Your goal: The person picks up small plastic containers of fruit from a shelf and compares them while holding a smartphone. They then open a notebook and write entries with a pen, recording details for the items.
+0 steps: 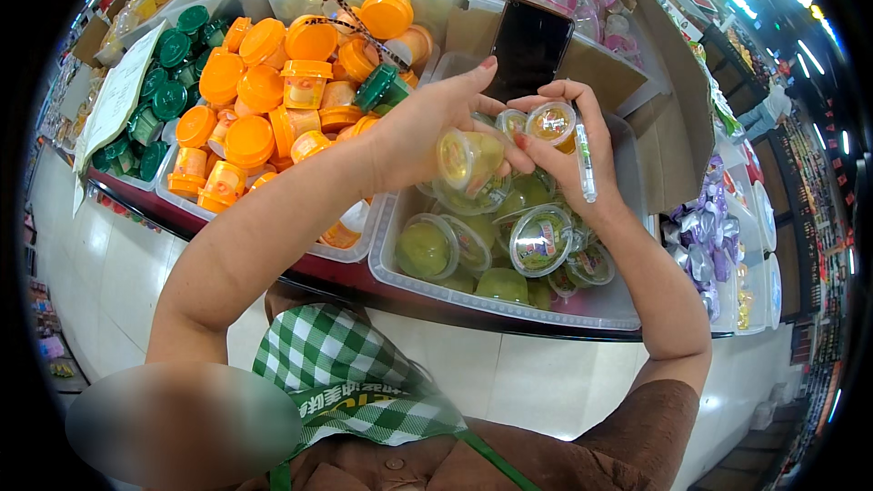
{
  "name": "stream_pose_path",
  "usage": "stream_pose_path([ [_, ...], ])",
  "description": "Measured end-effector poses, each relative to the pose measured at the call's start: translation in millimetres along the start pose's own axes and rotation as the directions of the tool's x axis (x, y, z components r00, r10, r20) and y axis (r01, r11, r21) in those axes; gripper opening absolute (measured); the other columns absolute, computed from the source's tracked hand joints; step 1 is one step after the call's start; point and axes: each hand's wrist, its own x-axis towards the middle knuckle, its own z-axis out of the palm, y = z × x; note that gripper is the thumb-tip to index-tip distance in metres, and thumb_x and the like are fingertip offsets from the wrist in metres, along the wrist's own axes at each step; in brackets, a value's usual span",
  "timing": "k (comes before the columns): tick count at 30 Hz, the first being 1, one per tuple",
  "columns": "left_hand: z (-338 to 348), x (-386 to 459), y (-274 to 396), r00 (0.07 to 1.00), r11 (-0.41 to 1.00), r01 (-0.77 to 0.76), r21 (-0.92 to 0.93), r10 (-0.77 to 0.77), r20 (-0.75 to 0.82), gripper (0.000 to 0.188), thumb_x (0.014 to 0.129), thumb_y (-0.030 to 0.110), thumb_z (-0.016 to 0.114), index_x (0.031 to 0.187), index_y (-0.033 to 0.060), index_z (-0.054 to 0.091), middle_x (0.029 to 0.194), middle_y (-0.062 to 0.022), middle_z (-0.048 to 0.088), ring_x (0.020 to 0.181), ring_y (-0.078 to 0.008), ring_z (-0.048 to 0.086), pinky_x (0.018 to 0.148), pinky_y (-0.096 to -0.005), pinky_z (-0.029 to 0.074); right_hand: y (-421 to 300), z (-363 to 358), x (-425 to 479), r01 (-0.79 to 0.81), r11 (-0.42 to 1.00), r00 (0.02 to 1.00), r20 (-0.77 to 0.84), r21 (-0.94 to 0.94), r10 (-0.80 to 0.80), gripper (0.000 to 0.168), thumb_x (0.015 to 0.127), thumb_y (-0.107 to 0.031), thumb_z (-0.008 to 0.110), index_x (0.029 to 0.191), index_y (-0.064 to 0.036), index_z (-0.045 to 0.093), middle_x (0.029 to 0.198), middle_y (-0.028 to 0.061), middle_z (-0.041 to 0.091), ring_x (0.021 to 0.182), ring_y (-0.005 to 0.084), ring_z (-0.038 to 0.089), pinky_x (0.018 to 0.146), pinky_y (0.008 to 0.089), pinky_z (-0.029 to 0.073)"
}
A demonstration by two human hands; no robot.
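Observation:
Over a clear plastic bin of jelly cups, my two hands are close together. My left hand has its fingers around a yellow jelly cup, its thumb raised. My right hand holds a small jelly cup with an amber filling; another small clear-lidded cup is between the two hands. A white pen rests along the right hand. Larger green jelly cups lie jumbled below. Just beyond the fingers, a black smartphone leans against the cardboard.
Orange-lidded cups fill the bin at left, with eyeglasses and a stray green-lidded cup on top. Farther left are green-lidded cups and a handwritten paper sign. A cardboard box wall rises at right.

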Motion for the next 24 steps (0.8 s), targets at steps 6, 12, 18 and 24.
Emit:
stream_pose_path([
  [6, 3, -4, 7, 1.0, 0.992, 0.013, -0.127, -0.013, -0.001, 0.075, 0.097, 0.063, 0.029, 0.127, -0.004, 0.042, 0.097, -0.0189, 0.066, 0.078, -0.0194, 0.062, 0.062, -0.0292, 0.047, -9, -5, -2, 0.009, 0.992, 0.997, 0.075, 0.122, -0.019, 0.05, 0.08, -0.002, 0.07, 0.121, -0.005, 0.04, 0.116, 0.013, 0.061, 0.102, 0.0175, 0.062, 0.079, 0.0279, 0.054],
  [12, 0, -2, 5, 0.999, 0.977, -0.013, -0.215, 0.003, -0.048, 0.071, 0.096, 0.063, 0.036, 0.129, 0.0008, 0.043, 0.099, -0.0187, 0.064, 0.083, -0.0225, 0.061, 0.065, -0.0308, 0.047, -5, 3, -1, 0.031, 0.999, 0.999, -0.014, 0.016, -0.03, 0.057, 0.075, -0.002, 0.078, 0.117, -0.006, 0.04, 0.113, 0.0117, 0.061, 0.1, 0.0174, 0.062, 0.079, 0.028, 0.054],
  [18, -2, -5, 4, 0.997, 0.941, -0.071, -0.33, 0.066, -0.027, 0.047, 0.09, 0.03, 0.051, 0.129, 0.0051, 0.042, 0.107, -0.02, 0.061, 0.095, -0.0294, 0.061, 0.082, -0.0381, 0.049, 0, 2, -2, 0.122, 0.964, 0.977, -0.145, -0.235, -0.158, 0.05, 0.078, 0.002, 0.073, 0.114, -0.006, 0.039, 0.114, 0.0132, 0.059, 0.104, 0.0193, 0.061, 0.093, 0.0321, 0.051],
  [24, -5, -3, -3, 0.991, 0.95, -0.133, -0.282, 0.128, -0.034, 0.046, 0.08, 0.005, 0.053, 0.126, 0.0044, 0.044, 0.116, -0.0162, 0.055, 0.107, -0.0298, 0.058, 0.098, -0.0416, 0.047, -2, 1, -4, 0.081, 0.977, 0.983, -0.144, -0.197, -0.111, 0.05, 0.078, 0.002, 0.072, 0.114, -0.005, 0.039, 0.114, 0.0129, 0.059, 0.106, 0.0194, 0.06, 0.094, 0.0322, 0.05],
])
